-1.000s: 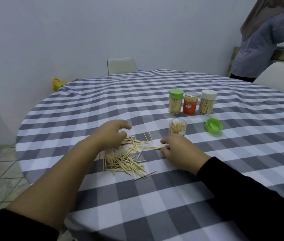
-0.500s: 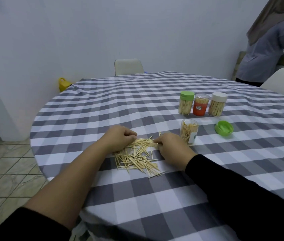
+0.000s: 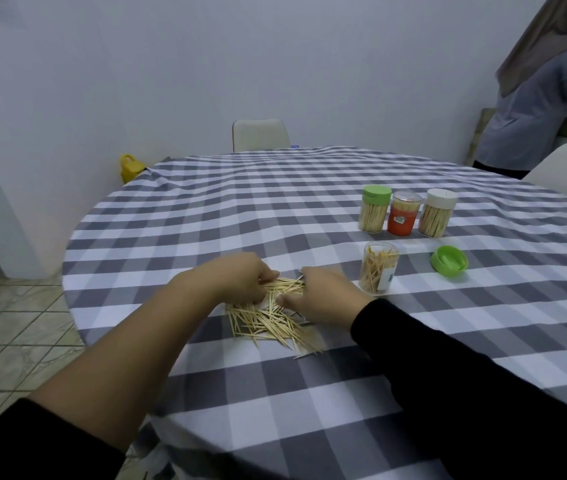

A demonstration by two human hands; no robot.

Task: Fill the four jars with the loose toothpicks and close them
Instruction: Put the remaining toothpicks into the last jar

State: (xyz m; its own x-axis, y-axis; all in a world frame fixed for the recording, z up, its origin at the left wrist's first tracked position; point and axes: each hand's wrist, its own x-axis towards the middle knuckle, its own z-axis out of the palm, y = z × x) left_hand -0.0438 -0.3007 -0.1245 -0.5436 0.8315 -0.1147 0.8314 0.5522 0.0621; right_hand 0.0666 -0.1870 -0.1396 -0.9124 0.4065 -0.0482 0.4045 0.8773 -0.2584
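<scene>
Under both hands spreads the checked table (image 3: 206, 216), with loose toothpicks (image 3: 268, 323) heaped between and just below them. Left hand (image 3: 237, 282) curls its fingers round a bunch at the pile's far edge; right hand (image 3: 323, 299) pinches sticks opposite. Just right of the right hand stands an open jar (image 3: 379, 271), part filled. Beyond it sit three capped jars (image 3: 403, 216), and rightward a green lid (image 3: 448, 263)
</scene>
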